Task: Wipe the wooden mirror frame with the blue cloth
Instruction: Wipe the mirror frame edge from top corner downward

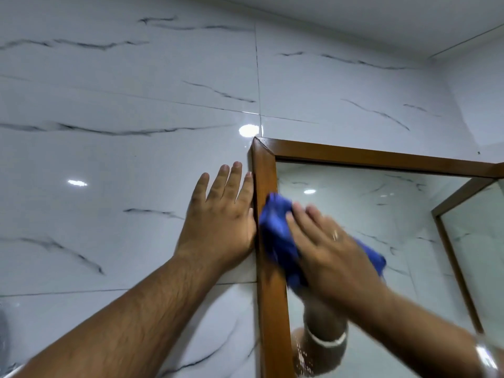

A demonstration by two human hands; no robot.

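A wooden mirror frame (270, 309) hangs on the tiled wall, its upper left corner near the middle of the view. My right hand (327, 246) presses a bunched blue cloth (275, 236) against the frame's left upright, a little below the corner; the hand and cloth are blurred. My left hand (221, 214) lies flat on the wall tile with fingers spread, its edge touching the outer side of the frame. The frame's top rail (381, 156) runs off to the right.
Glossy white marble-look wall tiles (122, 132) fill the left and top. The mirror glass (368, 214) reflects my arm, tiles and another framed mirror edge (450, 255). The ceiling (381, 20) is close above.
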